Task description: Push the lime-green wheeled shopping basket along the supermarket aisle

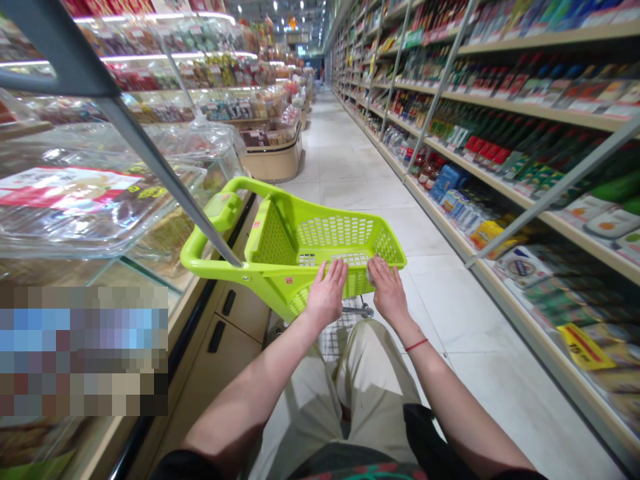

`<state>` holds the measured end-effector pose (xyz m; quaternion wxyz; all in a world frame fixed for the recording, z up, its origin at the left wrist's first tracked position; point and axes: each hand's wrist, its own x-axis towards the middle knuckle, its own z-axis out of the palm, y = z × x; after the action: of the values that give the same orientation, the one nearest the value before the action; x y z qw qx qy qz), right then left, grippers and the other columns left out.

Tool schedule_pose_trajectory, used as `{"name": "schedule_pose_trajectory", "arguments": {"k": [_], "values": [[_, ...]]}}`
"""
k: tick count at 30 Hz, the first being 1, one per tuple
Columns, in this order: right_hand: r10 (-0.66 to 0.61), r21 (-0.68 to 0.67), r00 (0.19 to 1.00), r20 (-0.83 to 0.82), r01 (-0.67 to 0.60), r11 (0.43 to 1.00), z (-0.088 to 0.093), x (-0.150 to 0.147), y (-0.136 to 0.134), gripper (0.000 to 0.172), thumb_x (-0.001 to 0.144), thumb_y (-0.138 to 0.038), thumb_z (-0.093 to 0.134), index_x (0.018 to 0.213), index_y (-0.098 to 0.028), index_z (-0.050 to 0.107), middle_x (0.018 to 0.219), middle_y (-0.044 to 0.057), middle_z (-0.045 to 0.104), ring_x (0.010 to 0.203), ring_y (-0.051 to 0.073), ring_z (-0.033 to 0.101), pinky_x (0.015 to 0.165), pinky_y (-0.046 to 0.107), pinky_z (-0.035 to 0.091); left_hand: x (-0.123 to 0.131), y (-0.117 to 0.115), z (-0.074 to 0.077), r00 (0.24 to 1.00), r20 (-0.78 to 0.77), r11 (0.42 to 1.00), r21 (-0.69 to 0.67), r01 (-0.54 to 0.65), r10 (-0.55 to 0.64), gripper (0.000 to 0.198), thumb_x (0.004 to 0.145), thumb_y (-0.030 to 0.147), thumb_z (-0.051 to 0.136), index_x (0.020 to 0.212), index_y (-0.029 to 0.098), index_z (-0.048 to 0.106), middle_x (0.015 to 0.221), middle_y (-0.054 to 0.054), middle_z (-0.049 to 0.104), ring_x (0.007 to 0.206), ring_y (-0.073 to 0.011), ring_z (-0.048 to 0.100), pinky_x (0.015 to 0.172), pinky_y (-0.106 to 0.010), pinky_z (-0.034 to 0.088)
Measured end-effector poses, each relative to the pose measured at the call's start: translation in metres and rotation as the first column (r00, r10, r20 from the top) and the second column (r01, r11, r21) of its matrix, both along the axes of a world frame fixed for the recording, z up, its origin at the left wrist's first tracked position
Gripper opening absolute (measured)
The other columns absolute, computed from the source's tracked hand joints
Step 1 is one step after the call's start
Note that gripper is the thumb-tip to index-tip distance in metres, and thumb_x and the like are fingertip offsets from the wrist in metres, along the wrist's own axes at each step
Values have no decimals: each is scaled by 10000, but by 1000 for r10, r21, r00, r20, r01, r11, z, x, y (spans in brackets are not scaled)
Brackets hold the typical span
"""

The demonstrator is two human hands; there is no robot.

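**Two hands flat on the near rim of an empty green cart**

Both hands meet the lime-green cart [273, 233] at the same place: the rim edge closest to the body, low in the middle of the view. The cart stands on the pale tiled floor [350, 153] of a shop aisle. Its long axis runs across the view, with the looped handle [200, 250] off to the person's left and the mesh basket end to the right. So the handle lies sideways from the hands, not under them, and the left hand [327, 293] is the nearer one to it.

The left hand's fingers [336, 270] are stretched out and released, pointing forward over the rim into the bare basket. The right hand [389, 292] lies just beside it in the same way, laid flat and not clenched. A red thread [416, 345] circles its wrist. Whether either thumb hooks under the rim cannot be told.

Below the rim, a bit of metal frame [357, 311] shows. To the left, close against the handle, runs a glass-fronted display counter [100, 200] crossed by a slanting grey post [165, 173]. Packed shelves [525, 113] line the right side, well apart from the cart.
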<state>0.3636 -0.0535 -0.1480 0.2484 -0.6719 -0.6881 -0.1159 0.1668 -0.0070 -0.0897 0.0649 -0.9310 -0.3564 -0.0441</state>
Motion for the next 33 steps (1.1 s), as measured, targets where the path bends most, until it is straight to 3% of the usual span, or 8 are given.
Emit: {"name": "schedule_pose_trajectory", "arguments": {"k": [5, 10, 16, 20, 25, 33], "values": [[-118, 18, 993, -12, 119, 993, -10, 26, -1, 722, 797, 7, 376, 1502, -147, 364, 1549, 127, 416, 1438, 236, 370, 1182, 509, 289, -1, 1, -1, 1000, -12, 1000, -4, 4, -4, 892, 722, 176, 494, 1541, 30, 173, 1640, -139, 199, 1522, -253, 160, 1255, -466, 32], [-178, 21, 983, -51, 179, 984, -22, 48, 0, 760, 786, 6, 373, 1525, -162, 317, 1553, 139, 406, 1454, 234, 342, 1166, 519, 326, -1, 2, -3, 1000, -24, 1000, 3, 5, -5, 900, 729, 187, 493, 1549, 52, 146, 1639, -145, 198, 1525, -245, 147, 1253, -477, 48], [-187, 60, 974, -127, 196, 979, -27, 43, 3, 841, 754, 21, 368, 1565, -129, 205, 1599, 167, 304, 1484, 266, 273, 1162, 541, 339, 0, 2, -4, 1000, -22, 1000, 1, -2, 2, 899, 729, 184, 502, 1546, 50, 153, 1639, -146, 198, 1527, -247, 142, 1254, -469, 29], [-83, 41, 995, -52, 85, 996, -13, 17, 4, 812, 757, 17, 383, 1549, -84, 241, 1583, 181, 335, 1490, 268, 253, 1187, 526, 305, 0, 0, -2, 1000, -16, 1000, 2, -5, 5, 892, 733, 189, 510, 1541, 39, 163, 1639, -145, 197, 1524, -248, 154, 1254, -464, 22], [116, -7, 993, -6, -117, 993, 5, -9, 2, 790, 758, 34, 370, 1529, -125, 309, 1571, 134, 376, 1504, 227, 213, 1199, 501, 292, -1, -1, 0, 1000, 0, 1000, -6, 5, -5, 870, 738, 188, 498, 1536, 40, 184, 1637, -141, 206, 1523, -247, 161, 1253, -459, 26], [105, 19, 993, -49, -104, 994, -3, 11, 2, 744, 790, 41, 349, 1515, -125, 345, 1564, 147, 383, 1489, 226, 264, 1197, 511, 304, -2, -1, 2, 1000, 18, 999, -33, 7, -6, 869, 736, 173, 503, 1536, 38, 192, 1636, -143, 207, 1521, -248, 166, 1255, -459, 32]]}}
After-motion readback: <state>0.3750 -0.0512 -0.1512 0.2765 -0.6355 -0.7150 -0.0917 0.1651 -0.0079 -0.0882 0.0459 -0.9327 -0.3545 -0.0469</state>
